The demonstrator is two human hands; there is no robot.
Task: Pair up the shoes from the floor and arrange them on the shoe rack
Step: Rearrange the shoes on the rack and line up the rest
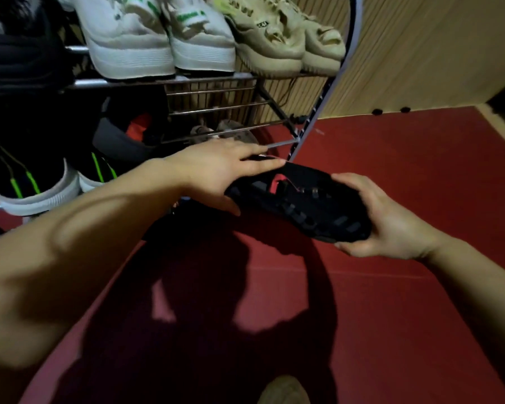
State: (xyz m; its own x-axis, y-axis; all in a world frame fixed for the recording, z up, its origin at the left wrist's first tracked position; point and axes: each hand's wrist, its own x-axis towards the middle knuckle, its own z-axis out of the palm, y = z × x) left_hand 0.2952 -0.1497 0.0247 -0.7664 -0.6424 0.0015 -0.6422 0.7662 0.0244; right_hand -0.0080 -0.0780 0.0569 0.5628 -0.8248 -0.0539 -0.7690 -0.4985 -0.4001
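A black shoe with a red lining (303, 205) is held above the red floor, in front of the shoe rack (216, 80). My left hand (216, 173) grips its heel end and my right hand (388, 220) grips its toe end. On the rack's middle shelf, a matching black shoe with red inside (129, 135) sits to the left of bare bars. Left of it stands a black pair with green stripes (32, 176). The upper shelf carries a white pair with green marks (158, 39) and a beige pair (286, 39).
A wooden slatted wall (420, 48) stands right of the rack. Grey-brown shoes (231, 131) show below the bare bars. A foot or shoe tip (283, 390) is at the bottom edge. Dark shadows cover the red floor (405, 316).
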